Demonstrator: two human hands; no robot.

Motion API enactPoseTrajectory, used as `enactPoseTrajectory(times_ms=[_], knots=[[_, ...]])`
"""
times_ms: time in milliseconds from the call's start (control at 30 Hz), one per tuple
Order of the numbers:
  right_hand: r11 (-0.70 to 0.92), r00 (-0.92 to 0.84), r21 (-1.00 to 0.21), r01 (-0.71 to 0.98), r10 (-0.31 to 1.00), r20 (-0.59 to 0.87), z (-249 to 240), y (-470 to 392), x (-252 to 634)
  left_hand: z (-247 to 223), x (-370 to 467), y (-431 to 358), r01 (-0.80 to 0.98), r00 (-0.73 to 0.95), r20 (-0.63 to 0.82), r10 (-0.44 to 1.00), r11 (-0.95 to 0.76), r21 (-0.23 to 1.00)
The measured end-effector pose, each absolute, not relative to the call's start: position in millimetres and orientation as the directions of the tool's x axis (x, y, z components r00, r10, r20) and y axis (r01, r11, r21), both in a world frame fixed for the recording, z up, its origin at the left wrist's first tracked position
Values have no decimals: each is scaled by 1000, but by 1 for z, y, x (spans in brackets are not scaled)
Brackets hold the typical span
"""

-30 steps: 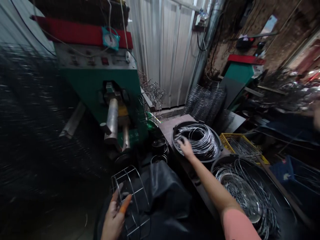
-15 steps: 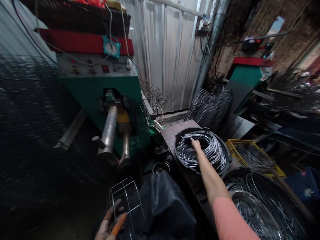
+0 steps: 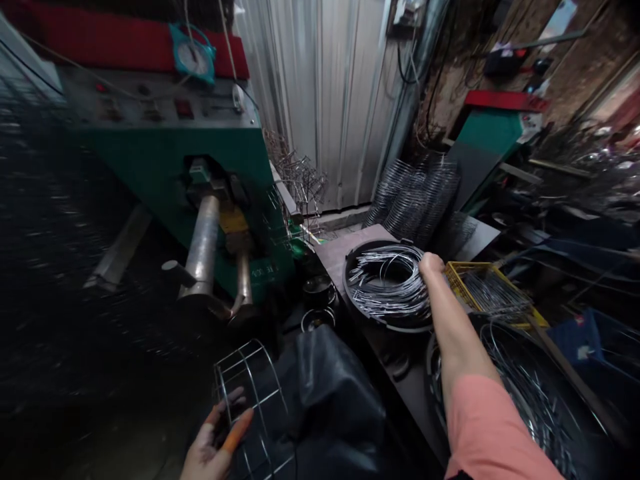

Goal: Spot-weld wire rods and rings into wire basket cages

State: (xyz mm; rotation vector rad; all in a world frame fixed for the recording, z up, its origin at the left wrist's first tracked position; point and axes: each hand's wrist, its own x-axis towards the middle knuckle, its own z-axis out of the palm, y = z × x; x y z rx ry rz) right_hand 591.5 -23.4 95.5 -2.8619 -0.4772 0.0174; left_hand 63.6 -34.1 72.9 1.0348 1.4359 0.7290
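Note:
My left hand [image 3: 213, 443], with orange coverings on its thumb and a finger, holds a bent metal wire frame [image 3: 258, 400] over my lap. Its fingers curl around the frame's near side. My right arm stretches forward to a round black tray [image 3: 400, 327] full of curved metal wires [image 3: 385, 307]. At the right side of those wires, close to the tray's edge, my right hand [image 3: 433, 264] is closed. Its fingertips are hidden, so whether it grips wires or the rim cannot be made out. Dark sheeting [image 3: 335, 387] covers my lap.
A green machine [image 3: 135, 157] with metal arms [image 3: 203, 247] stands at front left. Stacked wire racks [image 3: 413, 193] lean near the corrugated wall [image 3: 335, 100]. To the right are a yellow crate [image 3: 457, 283] of metal rods and a dark container of loose wires [image 3: 540, 393].
My right hand has moved right, from the middle of the curved wires to their right side, and has closed. My left hand still holds the wire frame. The view has shifted slightly.

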Motion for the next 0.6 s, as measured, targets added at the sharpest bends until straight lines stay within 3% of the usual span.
enactPoseTrajectory(times_ms=[167,400,600], knots=[[-925,938,-179,336,346,-27,96,-29,609,90,68,-41,250,-9,-518,855,504,827],[-900,933,-280,334,359,-42,97,-54,618,93,61,-45,199,-3,-521,853,511,836],[-696,948,-686,213,316,-27,84,-68,628,79,54,-45,184,53,-528,848,511,839]])
